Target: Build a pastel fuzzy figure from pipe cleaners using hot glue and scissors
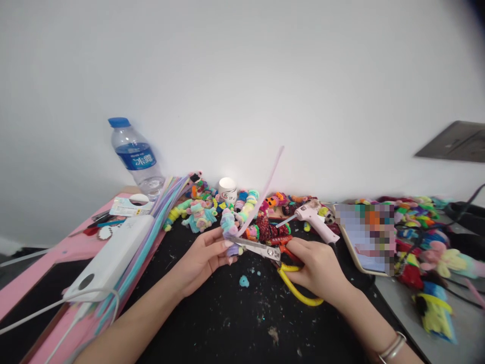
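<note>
Scissors (273, 253) with yellow handles sit in the right hand (318, 270), whose fingers are curled through the loops; the metal blades point left and meet the base of a lilac pipe cleaner (265, 189). Left hand (206, 258) is closed in a pinch on a small fuzzy pastel piece (229, 230), from which the lilac strand rises up and to the right. Both hands hover over a black work surface (227, 318) speckled with fibre scraps, including a turquoise tuft (244, 281) between the wrists. Behind the hands lies a row of bright fuzzy craft figures (242, 207), a white glue gun (316, 220) and a small white jar (227, 189) whose print is too small to read. To the left, a bundle of pastel pipe cleaners (151, 237) lies beside a white power bank (113, 260) with cable. A water bottle (135, 156) with blue cap carries a blue label bearing Chinese characters. A tablet (366, 237) lies at right, its screen blurred.
</note>
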`<state>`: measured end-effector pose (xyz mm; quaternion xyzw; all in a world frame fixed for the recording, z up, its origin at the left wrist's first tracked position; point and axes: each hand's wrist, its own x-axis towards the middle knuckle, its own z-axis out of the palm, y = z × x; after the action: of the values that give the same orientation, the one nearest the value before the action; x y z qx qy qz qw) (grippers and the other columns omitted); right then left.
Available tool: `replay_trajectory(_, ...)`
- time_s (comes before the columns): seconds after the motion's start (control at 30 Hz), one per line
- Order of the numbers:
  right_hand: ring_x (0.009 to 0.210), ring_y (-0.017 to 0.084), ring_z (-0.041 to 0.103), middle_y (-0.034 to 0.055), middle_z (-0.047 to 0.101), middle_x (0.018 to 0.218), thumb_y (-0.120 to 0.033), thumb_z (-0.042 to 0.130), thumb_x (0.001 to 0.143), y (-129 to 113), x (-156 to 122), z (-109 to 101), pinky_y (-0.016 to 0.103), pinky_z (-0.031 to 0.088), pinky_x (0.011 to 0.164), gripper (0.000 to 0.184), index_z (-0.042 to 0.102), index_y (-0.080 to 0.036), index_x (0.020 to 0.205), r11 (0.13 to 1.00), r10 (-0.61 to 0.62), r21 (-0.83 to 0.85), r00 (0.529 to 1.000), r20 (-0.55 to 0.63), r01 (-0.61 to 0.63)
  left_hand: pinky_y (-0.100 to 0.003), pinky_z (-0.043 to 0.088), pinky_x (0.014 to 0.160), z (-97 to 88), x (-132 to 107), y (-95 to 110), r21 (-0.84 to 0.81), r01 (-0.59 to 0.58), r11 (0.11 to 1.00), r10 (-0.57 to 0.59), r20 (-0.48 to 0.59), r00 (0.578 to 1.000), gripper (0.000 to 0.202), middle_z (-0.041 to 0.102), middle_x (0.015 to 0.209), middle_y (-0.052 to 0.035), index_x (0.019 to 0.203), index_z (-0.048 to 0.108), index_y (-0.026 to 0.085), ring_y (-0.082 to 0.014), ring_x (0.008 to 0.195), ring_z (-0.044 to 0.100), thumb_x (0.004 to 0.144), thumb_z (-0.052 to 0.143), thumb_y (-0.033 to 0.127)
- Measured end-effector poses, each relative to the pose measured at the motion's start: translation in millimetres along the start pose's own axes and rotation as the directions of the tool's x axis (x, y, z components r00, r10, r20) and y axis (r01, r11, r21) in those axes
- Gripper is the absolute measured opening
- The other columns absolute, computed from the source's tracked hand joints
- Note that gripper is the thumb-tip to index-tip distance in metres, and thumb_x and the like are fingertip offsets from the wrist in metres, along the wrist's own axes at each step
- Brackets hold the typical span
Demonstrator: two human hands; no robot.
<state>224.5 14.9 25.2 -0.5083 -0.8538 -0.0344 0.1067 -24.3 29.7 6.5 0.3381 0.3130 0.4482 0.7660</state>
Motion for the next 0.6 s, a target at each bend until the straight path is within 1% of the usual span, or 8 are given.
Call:
replay_trajectory(0.13, 0.052, 0.013, 0.047, -0.0026, 0.05, 0.059, -0.028, 0.057, 0.069, 3.1, -1.1, 1.9, 0.023, 0.026, 0.051, 0.017, 0.043, -0.021, 0.064, 1.0, -0.009, 0.024, 0.999, -0.051, 0.01, -0.024, 0.051, 0.067, 0.2, -0.2, 1.7, -0.026, -0.009, 1.0, 0.008, -0.023, 1.0, 0.022, 0.063, 0.085, -0.0026, 0.096, 0.066, 0.017, -0.0108, 0.071, 0.059, 0.075, 0.067, 0.017)
replay_trajectory(0.27, 0.052, 0.013, 0.046, -0.0017, 0.05, 0.059, -0.029, 0.056, 0.071, 7.1, -2.2, 1.8, 0.022, 0.029, 0.051, 0.013, 0.047, -0.02, 0.069, 0.997, 0.024, 0.078, 0.984, -0.179, -0.01, -0.026, 0.052, 0.071, 2.0, -0.4, 3.2, -0.061, -0.061, 0.996, 0.056, -0.082, 0.995, 0.031, 0.061, 0.084, -0.0005, 0.105, 0.063, 0.021, -0.0103, 0.072, 0.059, 0.074, 0.067, 0.017)
replay_trajectory(0.37, 0.053, 0.014, 0.047, -0.0008, 0.052, 0.059, -0.028, 0.055, 0.072, 8.3, -2.9, 0.5, 0.023, 0.032, 0.051, 0.011, 0.049, -0.019, 0.073, 0.994, 0.061, 0.098, 0.971, -0.232, -0.039, -0.027, 0.052, 0.073, 3.2, -0.7, 4.3, -0.061, -0.113, 0.992, 0.106, -0.106, 0.989, 0.021, 0.06, 0.084, 0.0003, 0.096, 0.065, 0.021, -0.0096, 0.073, 0.057, 0.076, 0.065, 0.015)
replay_trajectory(0.43, 0.053, 0.014, 0.049, -0.0005, 0.054, 0.06, -0.027, 0.055, 0.071, 7.4, -3.0, -0.4, 0.023, 0.033, 0.051, 0.01, 0.051, -0.019, 0.075, 0.994, 0.072, 0.102, 0.974, -0.215, -0.051, -0.027, 0.052, 0.073, 2.5, -1.1, 6.0, -0.071, -0.141, 0.987, 0.132, -0.114, 0.985, 0.015, 0.061, 0.086, 0.0001, 0.089, 0.065, 0.02, -0.0095, 0.073, 0.057, 0.075, 0.066, 0.015)
replay_trajectory(0.47, 0.053, 0.014, 0.049, -0.0004, 0.054, 0.061, -0.025, 0.055, 0.07, 6.4, -2.9, -0.8, 0.023, 0.033, 0.051, 0.009, 0.051, -0.019, 0.075, 0.994, 0.074, 0.098, 0.98, -0.187, -0.057, -0.026, 0.052, 0.072, 1.5, -1.4, 7.4, -0.09, -0.155, 0.984, 0.144, -0.116, 0.983, 0.016, 0.061, 0.087, 0.0001, 0.089, 0.065, 0.02, -0.0093, 0.072, 0.057, 0.075, 0.066, 0.015)
replay_trajectory(0.6, 0.056, 0.014, 0.053, 0.0001, 0.059, 0.066, -0.024, 0.058, 0.069, -1.0, -1.2, 0.1, 0.023, 0.033, 0.052, 0.008, 0.05, -0.02, 0.07, 0.996, 0.064, 0.068, 0.998, -0.023, -0.062, -0.025, 0.052, 0.068, -3.6, -2.3, 14.9, -0.197, -0.209, 0.958, 0.187, -0.126, 0.974, 0.024, 0.063, 0.089, 0.001, 0.097, 0.064, 0.022, -0.0062, 0.061, 0.054, 0.074, 0.066, 0.018)
